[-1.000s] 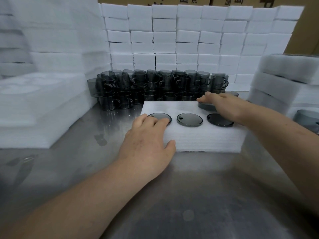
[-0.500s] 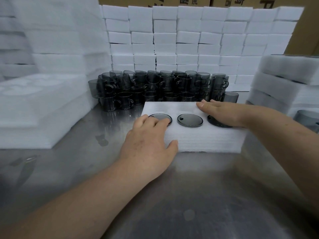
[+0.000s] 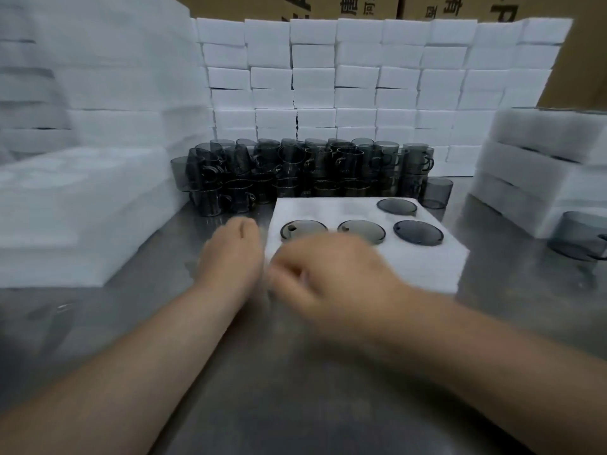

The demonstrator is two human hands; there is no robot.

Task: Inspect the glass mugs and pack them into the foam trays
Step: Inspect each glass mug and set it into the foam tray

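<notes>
A white foam tray (image 3: 328, 208) lies on the steel table (image 3: 295, 389). Smoky grey glass mugs sit in its holes: three in the near row (image 3: 417, 232) and one at the far right (image 3: 396, 206). A pile of loose grey mugs (image 3: 312, 172) stands behind the tray. My left hand (image 3: 233, 254) lies on the table against the tray's left side, fingers pointing away and holding nothing. My right hand (image 3: 331, 277) is blurred over the tray's near left corner; its fingers point left and their grip cannot be made out.
Stacks of foam trays rise at the left (image 3: 82, 198) and right (image 3: 542, 165). A wall of white foam blocks (image 3: 361, 77) backs the mugs, with cardboard boxes (image 3: 345, 8) above it. One mug (image 3: 437, 192) stands behind the tray's right corner, another (image 3: 578, 234) at the far right.
My right hand swept from the tray's far right to its near left corner. My left hand slid off the tray's top to its left side. The fourth mug is now uncovered.
</notes>
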